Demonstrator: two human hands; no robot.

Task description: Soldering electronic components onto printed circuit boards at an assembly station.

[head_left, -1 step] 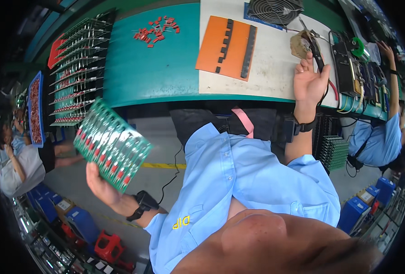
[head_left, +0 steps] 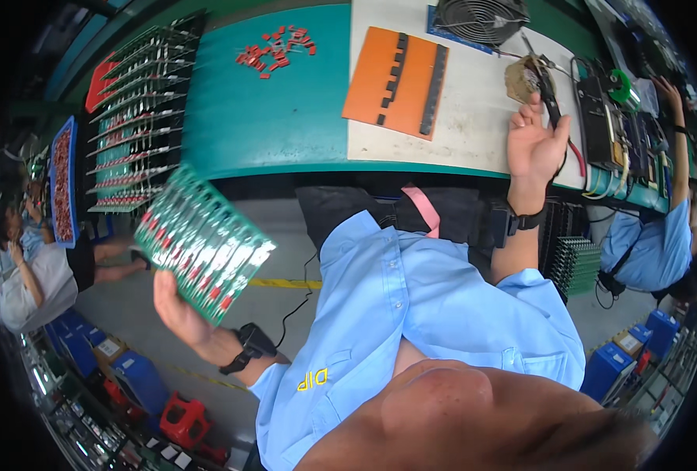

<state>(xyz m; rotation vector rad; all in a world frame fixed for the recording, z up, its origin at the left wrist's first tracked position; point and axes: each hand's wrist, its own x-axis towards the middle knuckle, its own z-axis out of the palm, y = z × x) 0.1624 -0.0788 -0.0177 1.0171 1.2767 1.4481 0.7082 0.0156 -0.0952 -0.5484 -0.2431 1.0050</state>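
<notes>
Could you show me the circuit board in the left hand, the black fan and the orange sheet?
Green circuit board [head_left: 204,242]: head view, middle of its upper face.
Black fan [head_left: 480,20]: head view, on its round grille.
Orange sheet [head_left: 413,86]: head view, on its bare orange surface.

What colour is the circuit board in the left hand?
The circuit board is green, seen best in the head view.

glossy circuit board [head_left: 201,245], smooth mat [head_left: 274,118], matt cloth shirt [head_left: 450,302]
</notes>
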